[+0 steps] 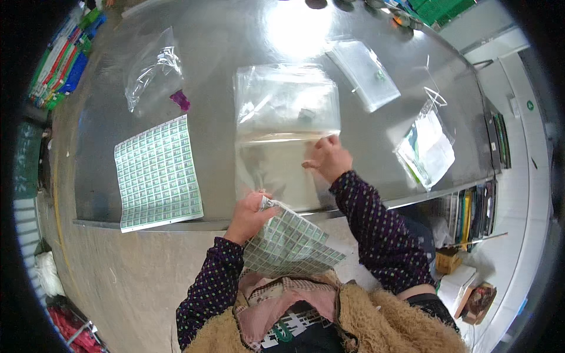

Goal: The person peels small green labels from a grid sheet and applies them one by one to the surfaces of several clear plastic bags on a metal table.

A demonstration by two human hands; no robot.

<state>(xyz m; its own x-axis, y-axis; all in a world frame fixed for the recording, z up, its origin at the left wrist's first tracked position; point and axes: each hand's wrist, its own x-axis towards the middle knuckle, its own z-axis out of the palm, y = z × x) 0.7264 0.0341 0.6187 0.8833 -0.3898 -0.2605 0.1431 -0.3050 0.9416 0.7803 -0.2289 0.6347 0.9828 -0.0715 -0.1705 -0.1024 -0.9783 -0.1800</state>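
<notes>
My left hand (pixel 251 216) grips a sheet of small printed green labels (pixel 287 238) by its upper corner, at the front edge of the metal table (pixel 212 176). The sheet hangs bent over the edge towards my body. My right hand (pixel 329 159) is over the near right part of a stack of clear plastic bags (pixel 287 101), its fingers partly curled; whether they pinch the film cannot be told. A second label sheet (pixel 159 176) lies on the table at the left, its near edge reaching the table's front edge.
A crumpled clear bag (pixel 154 75) and a purple scrap (pixel 180 100) lie at the back left. More clear bags (pixel 366 75) lie back right, with a plastic packet of white material (pixel 426 150) near the right edge. Stacked coloured crates (pixel 66 61) stand beyond the table at the left.
</notes>
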